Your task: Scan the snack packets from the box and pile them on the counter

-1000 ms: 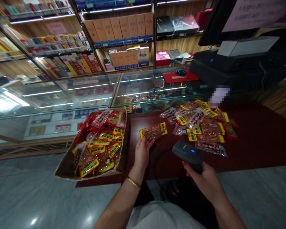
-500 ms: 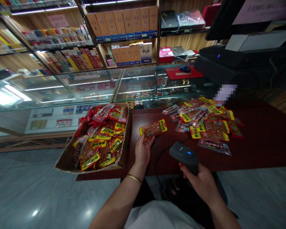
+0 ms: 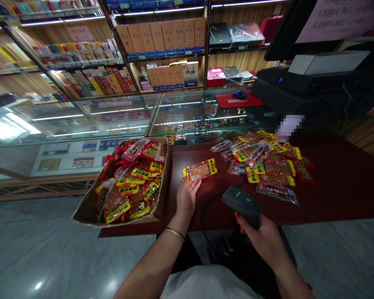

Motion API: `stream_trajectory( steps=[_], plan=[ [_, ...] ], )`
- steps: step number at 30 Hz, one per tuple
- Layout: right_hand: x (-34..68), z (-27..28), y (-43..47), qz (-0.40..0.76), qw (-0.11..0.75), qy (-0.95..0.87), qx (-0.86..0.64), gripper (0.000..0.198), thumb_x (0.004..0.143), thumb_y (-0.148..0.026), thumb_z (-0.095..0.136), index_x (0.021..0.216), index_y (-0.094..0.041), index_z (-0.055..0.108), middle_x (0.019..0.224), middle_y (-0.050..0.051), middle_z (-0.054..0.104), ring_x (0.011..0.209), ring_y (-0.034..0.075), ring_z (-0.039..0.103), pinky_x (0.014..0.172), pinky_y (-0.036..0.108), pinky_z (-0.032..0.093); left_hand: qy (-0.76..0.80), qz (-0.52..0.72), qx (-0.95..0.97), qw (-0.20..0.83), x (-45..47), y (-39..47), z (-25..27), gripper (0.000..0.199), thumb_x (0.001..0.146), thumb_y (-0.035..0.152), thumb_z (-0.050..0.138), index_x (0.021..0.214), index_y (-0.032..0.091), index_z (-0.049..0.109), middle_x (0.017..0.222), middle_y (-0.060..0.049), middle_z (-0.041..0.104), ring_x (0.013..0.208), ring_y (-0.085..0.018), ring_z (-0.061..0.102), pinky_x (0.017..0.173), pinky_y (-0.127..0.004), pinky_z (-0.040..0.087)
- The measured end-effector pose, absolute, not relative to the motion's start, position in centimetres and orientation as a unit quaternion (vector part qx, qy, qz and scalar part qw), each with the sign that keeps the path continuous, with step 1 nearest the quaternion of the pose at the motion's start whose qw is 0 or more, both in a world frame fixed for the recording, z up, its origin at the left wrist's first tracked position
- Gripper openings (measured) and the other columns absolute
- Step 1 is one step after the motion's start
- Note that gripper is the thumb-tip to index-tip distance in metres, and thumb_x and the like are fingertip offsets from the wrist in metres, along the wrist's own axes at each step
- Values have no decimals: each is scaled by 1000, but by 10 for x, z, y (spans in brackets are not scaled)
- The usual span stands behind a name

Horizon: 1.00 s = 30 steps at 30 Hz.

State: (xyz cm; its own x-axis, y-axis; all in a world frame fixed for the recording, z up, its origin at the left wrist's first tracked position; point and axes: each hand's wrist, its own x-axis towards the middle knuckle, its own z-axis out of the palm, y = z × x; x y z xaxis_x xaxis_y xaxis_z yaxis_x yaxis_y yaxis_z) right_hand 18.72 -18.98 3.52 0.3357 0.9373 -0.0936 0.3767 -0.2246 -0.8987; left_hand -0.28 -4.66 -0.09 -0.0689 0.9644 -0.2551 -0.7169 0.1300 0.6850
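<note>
Grips a snack packet (image 3: 200,170) with yellow and red edges by its lower left part in the left hand (image 3: 187,196), over the dark red counter (image 3: 336,187). Grips a dark handheld scanner (image 3: 238,200), lit by a green light (image 3: 248,199), in the right hand (image 3: 262,233) and points it toward the packet. Has a cardboard box (image 3: 163,195) of similar packets (image 3: 129,190) at left and a loose heap (image 3: 277,167) at right.

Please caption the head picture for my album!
Packet in the left hand, scanner in the right hand, box of packets at left.
</note>
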Motion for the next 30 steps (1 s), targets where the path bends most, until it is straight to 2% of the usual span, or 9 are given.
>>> stream_trajectory(
  steps=[3, 7, 10, 14, 18, 21, 25, 27, 30],
  plan=[
    [186, 36, -190, 337, 426, -468, -697, 38, 82, -58, 69, 79, -22, 77, 66, 5, 77, 62, 25, 72, 59, 32, 55, 354, 640, 186, 656, -3, -47, -1, 19, 88, 32, 72, 102, 19, 73, 118, -9, 76, 111, -24, 72, 108, -51, 53],
    [187, 36, -193, 316, 439, -480, -690, 32, 84, -53, 70, 75, -23, 75, 59, 2, 73, 58, 24, 70, 60, 32, 56, 382, 649, 193, 629, -4, -45, -5, 23, 87, 36, 72, 102, 19, 74, 117, -9, 76, 109, -21, 72, 101, -41, 56],
    [191, 33, -198, 314, 446, -474, -692, 33, 85, -53, 70, 77, -22, 75, 62, 3, 74, 60, 24, 71, 60, 31, 56, 406, 635, 198, 627, -6, -45, -5, 24, 83, 35, 75, 102, 19, 74, 112, -8, 77, 101, -20, 73, 94, -37, 58],
    [201, 30, -207, 303, 453, -456, -703, 34, 84, -53, 70, 80, -21, 77, 65, 5, 76, 61, 24, 72, 62, 31, 57, 379, 575, 243, 684, 4, -57, 8, 29, 78, 34, 82, 101, 18, 77, 112, -8, 78, 102, -22, 73, 95, -39, 59],
    [209, 28, -216, 295, 475, -429, -710, 34, 83, -54, 71, 74, -22, 74, 60, 4, 74, 56, 23, 70, 57, 31, 56, 341, 438, 308, 773, 45, -76, 24, 35, 74, 34, 87, 103, 16, 80, 112, -11, 79, 104, -26, 73, 92, -37, 58],
    [212, 28, -222, 285, 488, -418, -711, 33, 82, -52, 73, 67, -22, 71, 56, 3, 72, 51, 22, 67, 52, 29, 54, 313, 346, 340, 816, 84, -90, 30, 34, 75, 34, 85, 104, 16, 80, 101, -10, 80, 93, -23, 74, 84, -32, 57],
    [214, 30, -226, 270, 496, -420, -710, 31, 81, -49, 75, 67, -22, 72, 57, 3, 72, 52, 22, 69, 52, 28, 55, 264, 301, 309, 862, 122, -101, 33, 37, 74, 32, 82, 106, 15, 79, 95, -11, 80, 77, -20, 74, 76, -29, 56],
    [215, 31, -227, 260, 494, -421, -715, 33, 81, -51, 74, 66, -22, 72, 56, 3, 73, 51, 22, 69, 52, 28, 55, 233, 293, 295, 879, 130, -101, 33, 41, 73, 30, 80, 111, 16, 78, 101, -11, 80, 83, -22, 75, 79, -30, 56],
    [218, 31, -226, 245, 484, -424, -726, 39, 80, -58, 72, 63, -22, 72, 53, 4, 71, 48, 22, 68, 48, 28, 55, 229, 280, 314, 878, 125, -99, 33, 49, 74, 29, 76, 122, 18, 74, 116, -12, 78, 103, -27, 74, 94, -35, 55]
  ],
)
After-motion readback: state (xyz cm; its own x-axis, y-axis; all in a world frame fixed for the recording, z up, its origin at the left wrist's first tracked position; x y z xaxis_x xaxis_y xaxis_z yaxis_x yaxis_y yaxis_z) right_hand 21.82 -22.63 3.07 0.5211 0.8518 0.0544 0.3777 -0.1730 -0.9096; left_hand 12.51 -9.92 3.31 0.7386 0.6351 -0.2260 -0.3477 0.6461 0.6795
